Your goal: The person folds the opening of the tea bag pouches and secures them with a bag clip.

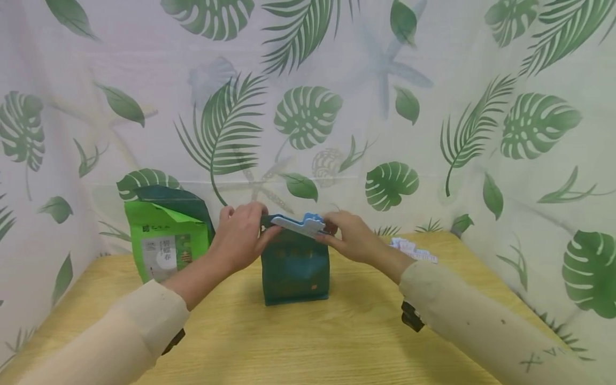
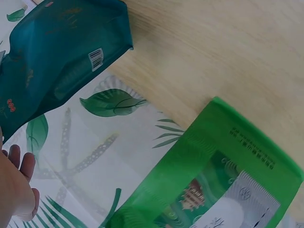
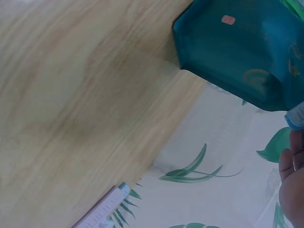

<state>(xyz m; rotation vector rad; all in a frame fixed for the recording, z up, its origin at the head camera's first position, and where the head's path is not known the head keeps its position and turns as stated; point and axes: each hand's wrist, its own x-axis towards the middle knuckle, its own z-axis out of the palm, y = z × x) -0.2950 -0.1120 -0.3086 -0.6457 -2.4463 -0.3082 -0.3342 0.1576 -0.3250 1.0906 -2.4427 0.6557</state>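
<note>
A teal tea pouch (image 1: 295, 270) stands upright on the wooden table in front of me. Across its top edge lies a light blue bag clip (image 1: 293, 225), slanting down to the right. My left hand (image 1: 240, 232) pinches the pouch's top left corner beside the clip's end. With thumb and fingers, my right hand (image 1: 351, 235) grips the clip's right end, where a blue shaped piece sticks up. In the right wrist view the clip's end (image 3: 297, 116) shows at the fingertips. Whether the clip is fastened, I cannot tell.
On the left stands a bright green tea pouch (image 1: 161, 230), with a dark green pouch (image 1: 194, 202) behind it. Several pale clips (image 1: 415, 251) lie in a pile at the table's back right. A leaf-patterned cloth (image 1: 308, 64) hangs behind and around the wooden table (image 1: 289, 342).
</note>
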